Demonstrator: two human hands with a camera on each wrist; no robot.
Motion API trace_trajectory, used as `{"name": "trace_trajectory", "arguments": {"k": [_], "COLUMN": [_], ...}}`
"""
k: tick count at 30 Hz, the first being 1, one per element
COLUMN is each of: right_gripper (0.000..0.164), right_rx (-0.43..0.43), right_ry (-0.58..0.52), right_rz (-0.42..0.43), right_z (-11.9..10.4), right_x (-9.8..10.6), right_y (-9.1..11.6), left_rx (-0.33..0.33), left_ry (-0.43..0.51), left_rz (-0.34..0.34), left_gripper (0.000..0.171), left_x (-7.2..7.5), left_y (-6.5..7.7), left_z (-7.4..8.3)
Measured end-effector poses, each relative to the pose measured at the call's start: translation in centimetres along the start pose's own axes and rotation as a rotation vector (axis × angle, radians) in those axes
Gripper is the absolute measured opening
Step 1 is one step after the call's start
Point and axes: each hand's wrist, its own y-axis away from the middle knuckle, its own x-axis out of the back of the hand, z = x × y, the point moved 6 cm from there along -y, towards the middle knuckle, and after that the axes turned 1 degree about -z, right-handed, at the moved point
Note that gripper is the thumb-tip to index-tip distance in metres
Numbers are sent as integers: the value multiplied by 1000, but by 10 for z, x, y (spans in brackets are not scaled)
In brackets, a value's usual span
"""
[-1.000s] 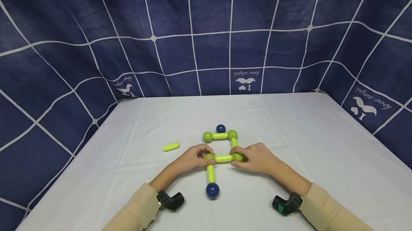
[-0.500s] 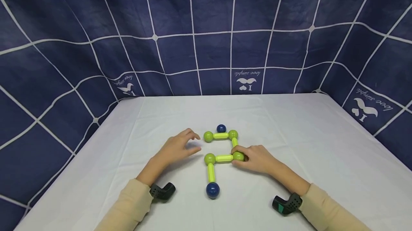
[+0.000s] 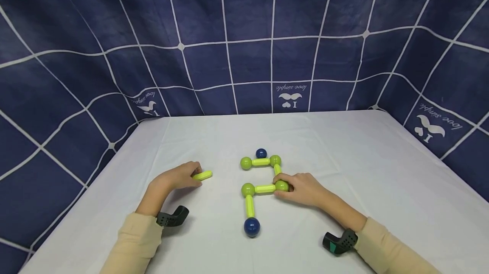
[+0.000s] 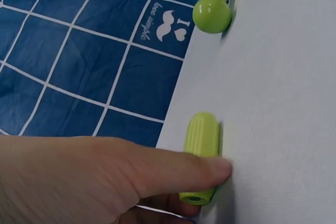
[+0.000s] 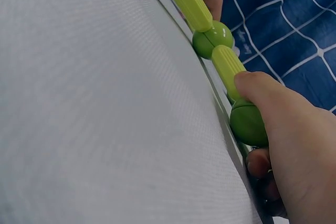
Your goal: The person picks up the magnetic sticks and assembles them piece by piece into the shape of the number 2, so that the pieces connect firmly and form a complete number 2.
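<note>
My left hand (image 3: pixel 181 176) is at the loose yellow-green magnetic rod (image 3: pixel 202 175), left of the joined pieces. In the left wrist view the thumb lies across the ribbed rod (image 4: pixel 202 137), with fingers behind it. My right hand (image 3: pixel 303 189) grips the green ball (image 3: pixel 282 185) at the near right corner of the figure. Its thumb reaches onto the adjoining rod (image 5: pixel 229 69) in the right wrist view. That rod leads left to another green ball (image 3: pixel 248 190). From there a rod (image 3: pixel 250 206) runs toward me to a large blue ball (image 3: pixel 251 227).
Farther back, a rod (image 3: pixel 261 162) links two green balls, the left one (image 3: pixel 246 163) and the right one (image 3: pixel 275 160). A small blue ball (image 3: pixel 261 153) sits just behind that rod. White cloth (image 3: pixel 344 151) covers the table; a blue checked curtain (image 3: pixel 244 53) surrounds it.
My left hand has let go of the near left green ball and moved left to the loose rod, pinching it. The right hand keeps its grip on the corner ball.
</note>
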Motion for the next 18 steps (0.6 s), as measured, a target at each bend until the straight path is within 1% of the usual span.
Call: {"name": "trace_trajectory", "arguments": {"k": [2,5,8,10,12,14,18], "right_gripper": [28,27,28,28,28,28,27], "right_rx": [1,-1,-4,-6,-8,-10,-11], "right_ry": [1,1,-2,-6,-8,-6,-2], "right_rz": [0,0,-3,-7,-10,-7,-3], "right_z": [1,1,1,1,1,1,0], "right_x": [0,0,-1,-1,-1,-1,-1], "right_y": [-1,-1,-1,0,0,0,1], "left_rx": [-3,-5,-64,-119,-183,-227,-259], "left_ry": [8,5,15,51,100,145,185], "left_rz": [-6,7,26,20,-8,-44,-112], "left_gripper": [20,15,15,14,15,15,14], "left_x": [0,-1,-3,-5,-8,-12,-23], "left_y": [-1,-2,-4,-4,-4,-3,1], "left_z": [1,3,12,22,36,49,74]}}
